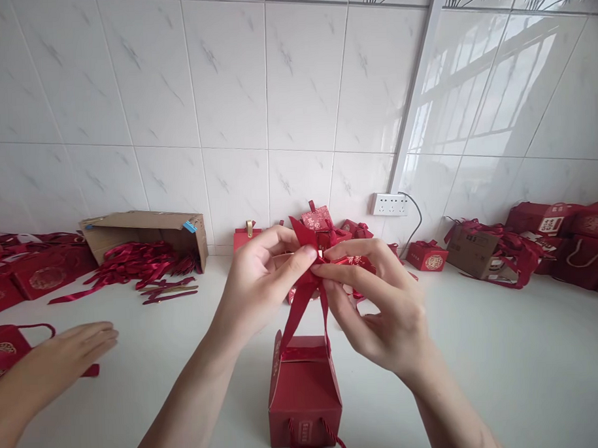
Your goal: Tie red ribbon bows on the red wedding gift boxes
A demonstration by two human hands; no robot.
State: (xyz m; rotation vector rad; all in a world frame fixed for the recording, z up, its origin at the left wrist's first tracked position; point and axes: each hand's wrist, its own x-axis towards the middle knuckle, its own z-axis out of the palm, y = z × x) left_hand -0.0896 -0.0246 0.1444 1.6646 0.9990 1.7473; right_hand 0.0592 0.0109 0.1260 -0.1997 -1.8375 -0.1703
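Note:
A red gift box (305, 390) with a twisted cord handle (319, 445) stands on the white table in front of me. From its top a red ribbon (301, 312) rises to my two hands, which meet above the box. My left hand (262, 284) pinches the ribbon between thumb and fingers, with a pointed end sticking up. Fingers of my right hand (380, 299) close on the ribbon from the other side, near where it bunches. Exactly how the ribbon crosses there is partly hidden by the fingertips.
At left, another person's hand (82, 346) lies near a red box (6, 352). A cardboard box (146, 223) on its side spills red ribbons (138, 262). Finished-looking red boxes (318, 217) stand behind my hands; more (594, 259) and an open carton (476, 254) sit right. A power strip (389, 204) hugs the wall.

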